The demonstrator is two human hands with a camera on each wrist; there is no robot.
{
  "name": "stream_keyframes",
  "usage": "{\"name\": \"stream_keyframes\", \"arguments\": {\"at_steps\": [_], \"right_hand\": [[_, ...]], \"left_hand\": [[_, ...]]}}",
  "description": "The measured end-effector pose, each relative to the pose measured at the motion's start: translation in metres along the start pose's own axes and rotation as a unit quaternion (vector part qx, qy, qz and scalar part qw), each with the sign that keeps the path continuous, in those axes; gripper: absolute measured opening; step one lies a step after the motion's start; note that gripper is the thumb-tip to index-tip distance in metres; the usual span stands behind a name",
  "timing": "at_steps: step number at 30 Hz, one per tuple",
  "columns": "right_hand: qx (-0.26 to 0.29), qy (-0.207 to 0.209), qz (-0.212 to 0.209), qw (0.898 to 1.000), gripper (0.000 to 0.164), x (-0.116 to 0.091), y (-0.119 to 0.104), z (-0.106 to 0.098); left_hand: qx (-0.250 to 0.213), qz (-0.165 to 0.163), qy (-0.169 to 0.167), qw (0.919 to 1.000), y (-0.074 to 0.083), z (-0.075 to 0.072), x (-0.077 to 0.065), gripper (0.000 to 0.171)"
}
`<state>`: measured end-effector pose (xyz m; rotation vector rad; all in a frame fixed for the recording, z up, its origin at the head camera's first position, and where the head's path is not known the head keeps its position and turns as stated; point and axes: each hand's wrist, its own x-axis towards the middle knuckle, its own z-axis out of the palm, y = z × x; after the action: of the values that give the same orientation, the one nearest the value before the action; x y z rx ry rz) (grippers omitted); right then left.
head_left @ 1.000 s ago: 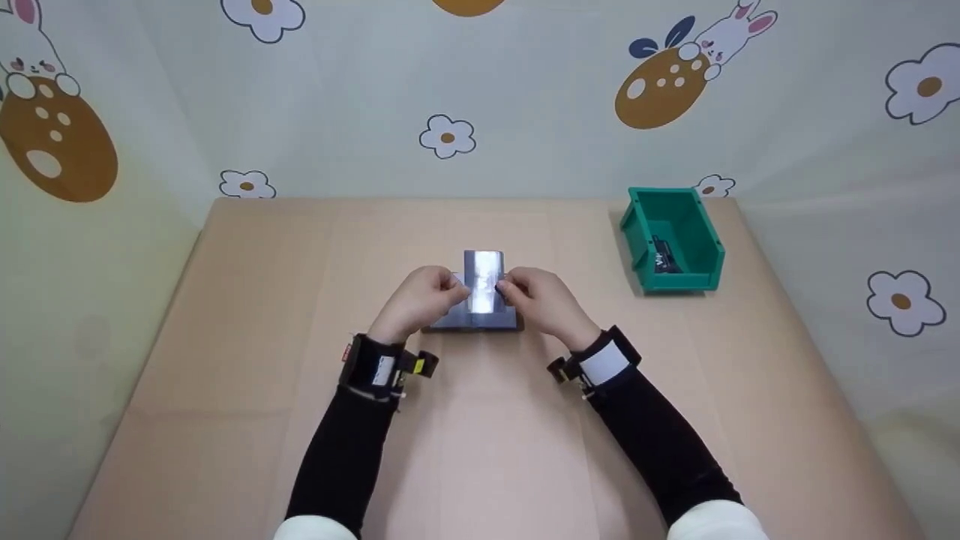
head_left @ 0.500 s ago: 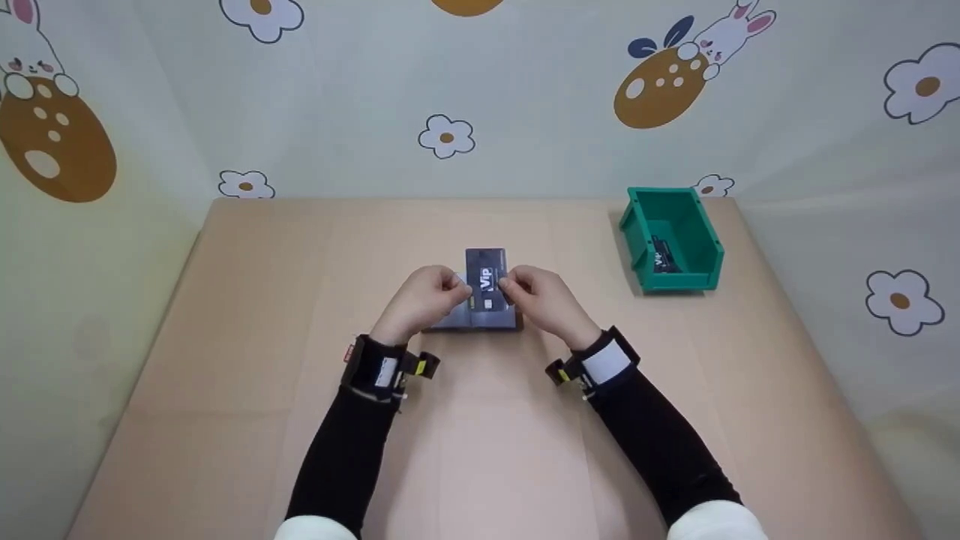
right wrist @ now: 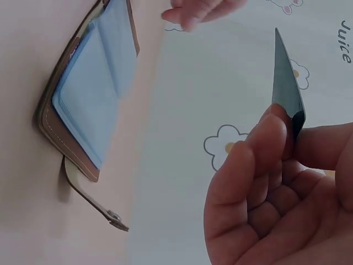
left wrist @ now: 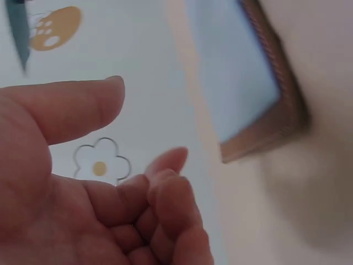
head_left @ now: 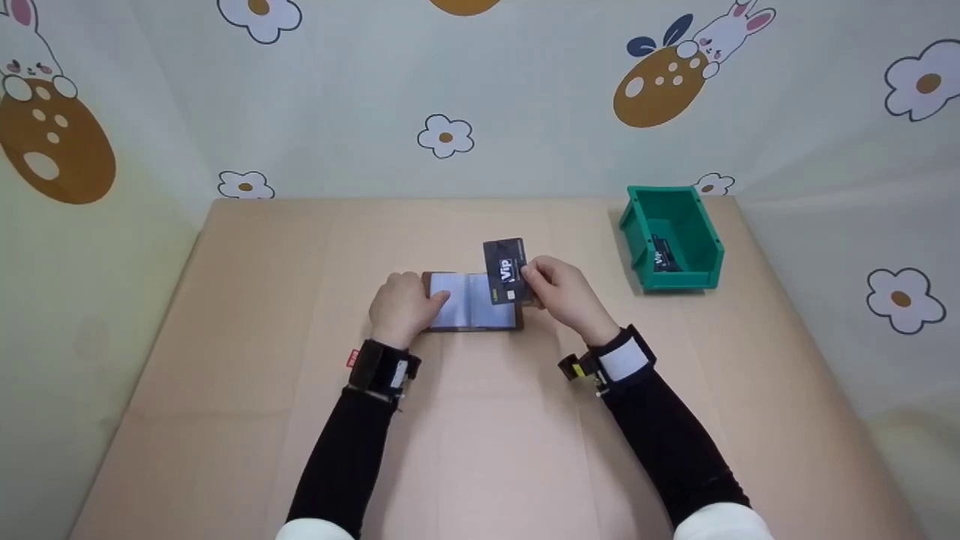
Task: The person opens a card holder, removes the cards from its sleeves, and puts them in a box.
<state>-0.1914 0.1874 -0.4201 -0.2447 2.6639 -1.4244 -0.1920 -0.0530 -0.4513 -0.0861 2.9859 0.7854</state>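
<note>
A brown card holder (head_left: 450,311) lies unfolded on the table, its clear plastic sleeves facing up. In the right wrist view a strap with a snap (right wrist: 113,216) sticks out from its edge. My right hand (head_left: 568,294) pinches a dark card marked "Vip" (head_left: 498,255) by its right edge, above the right half of the card holder. That card (right wrist: 287,83) appears nearly edge-on between thumb and fingers. My left hand (head_left: 401,306) is at the holder's left side, and in the left wrist view its thumb and loosely bent fingers are apart with nothing between them.
At the back right of the table (head_left: 225,360) stands a green bin (head_left: 679,283) with a dark card (head_left: 663,255) inside. A patterned curtain (head_left: 360,97) hangs behind and on both sides.
The card, earlier pinched by both hands with a glare on it, has left the sleeves' middle and moved right in my right hand. My left hand has let go and moved left.
</note>
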Motion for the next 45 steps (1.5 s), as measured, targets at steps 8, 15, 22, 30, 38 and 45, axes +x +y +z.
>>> {"name": "stream_keyframes", "arguments": {"at_steps": [8, 15, 22, 30, 38, 45], "right_hand": [[0.013, 0.024, 0.020, 0.999, 0.024, -0.001, 0.007, -0.034], [-0.002, 0.068, 0.070, 0.995, 0.031, 0.002, 0.032, -0.080], [-0.011, 0.115, 0.122, 0.986, 0.041, -0.001, 0.058, -0.128], [0.008, 0.144, 0.161, 0.976, 0.047, -0.004, 0.085, -0.166], [0.007, 0.161, 0.220, 0.962, 0.053, -0.003, 0.105, -0.176], [-0.021, 0.186, 0.229, 0.955, 0.045, 0.001, 0.117, -0.173]], "left_hand": [[0.036, -0.047, -0.028, 0.9978, -0.009, 0.012, 0.001, 0.048], [0.040, -0.053, -0.037, 0.9971, -0.011, 0.014, 0.003, 0.046], [0.042, -0.042, -0.038, 0.9975, -0.009, 0.015, 0.004, 0.043], [0.038, -0.037, -0.030, 0.9981, -0.010, 0.017, 0.003, 0.042], [0.043, -0.037, -0.027, 0.9980, -0.010, 0.019, 0.004, 0.043], [0.052, -0.030, -0.025, 0.9979, -0.011, 0.021, 0.003, 0.045]]}}
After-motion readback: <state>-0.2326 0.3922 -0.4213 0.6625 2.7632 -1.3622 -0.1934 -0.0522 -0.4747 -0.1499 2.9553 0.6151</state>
